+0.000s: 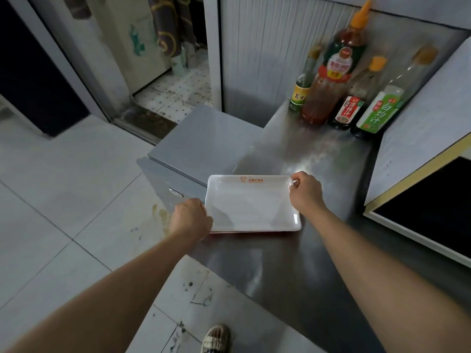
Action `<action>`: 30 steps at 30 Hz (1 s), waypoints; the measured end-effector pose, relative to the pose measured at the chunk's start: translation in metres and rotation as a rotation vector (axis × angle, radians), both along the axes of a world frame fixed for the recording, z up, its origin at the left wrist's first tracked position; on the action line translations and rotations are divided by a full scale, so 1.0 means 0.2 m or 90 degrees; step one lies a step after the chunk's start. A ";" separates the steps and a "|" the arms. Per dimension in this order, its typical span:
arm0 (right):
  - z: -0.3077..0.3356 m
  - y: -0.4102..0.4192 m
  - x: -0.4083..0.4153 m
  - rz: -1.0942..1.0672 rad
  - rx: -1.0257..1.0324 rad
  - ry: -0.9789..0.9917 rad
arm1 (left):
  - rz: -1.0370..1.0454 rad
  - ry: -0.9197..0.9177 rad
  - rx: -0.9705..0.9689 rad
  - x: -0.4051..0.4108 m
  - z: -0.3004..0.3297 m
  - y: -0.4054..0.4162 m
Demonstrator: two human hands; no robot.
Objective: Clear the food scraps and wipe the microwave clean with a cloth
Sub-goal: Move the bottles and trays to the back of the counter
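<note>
A white rectangular tray (251, 202) with orange print on its far rim lies on the steel counter (300, 154), near the counter's left edge. My left hand (190, 217) grips the tray's near left edge, fingers curled under it. My right hand (305, 191) pinches the far right corner. The tray's inside looks bare. The microwave (420, 174) stands at the right, with its dark door glass (433, 207) facing me. No cloth shows.
Several sauce bottles (339, 80) crowd the counter's back corner. A grey cabinet top (204, 138) adjoins the counter on the left. Stained floor tiles (63, 200) lie below, and my slippered foot (215, 338) stands by the counter's front.
</note>
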State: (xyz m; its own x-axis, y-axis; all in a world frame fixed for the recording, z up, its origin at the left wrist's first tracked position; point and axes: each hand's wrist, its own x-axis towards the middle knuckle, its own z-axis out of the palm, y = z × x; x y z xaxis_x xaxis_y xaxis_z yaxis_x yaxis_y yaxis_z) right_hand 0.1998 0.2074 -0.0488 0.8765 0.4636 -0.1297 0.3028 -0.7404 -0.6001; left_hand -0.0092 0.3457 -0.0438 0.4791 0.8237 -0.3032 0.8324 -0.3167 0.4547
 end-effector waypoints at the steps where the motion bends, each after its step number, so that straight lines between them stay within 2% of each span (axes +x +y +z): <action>1: 0.00 0.00 0.00 0.006 -0.006 0.006 | -0.005 0.009 -0.003 0.00 0.00 0.00; 5: 0.06 -0.03 -0.01 0.041 -0.045 0.059 | -0.048 0.077 -0.012 0.00 0.04 0.01; 8: 0.17 -0.05 -0.03 0.070 -0.070 0.084 | -0.084 0.112 0.025 0.01 0.10 0.02; 15: 0.55 -0.13 -0.09 0.118 -0.089 0.024 | -0.209 0.043 0.077 0.18 0.42 0.00; 20: 0.87 -0.26 -0.12 0.135 -0.135 -0.076 | -0.323 0.009 0.133 0.36 0.71 -0.04; 26: 1.18 -0.52 -0.11 0.052 -0.143 -0.138 | -0.480 -0.012 0.231 0.63 1.04 -0.20; 30: 1.33 -0.76 -0.07 -0.018 -0.138 -0.167 | -0.573 -0.082 0.263 0.80 1.22 -0.42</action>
State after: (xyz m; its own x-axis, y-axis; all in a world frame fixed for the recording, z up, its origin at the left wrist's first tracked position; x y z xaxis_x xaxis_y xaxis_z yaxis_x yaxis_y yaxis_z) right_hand 0.1857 0.0549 0.2175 0.9055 0.4242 0.0086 0.4028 -0.8530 -0.3320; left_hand 0.1498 0.2615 0.2007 0.9857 0.1672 0.0233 0.1570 -0.9589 0.2364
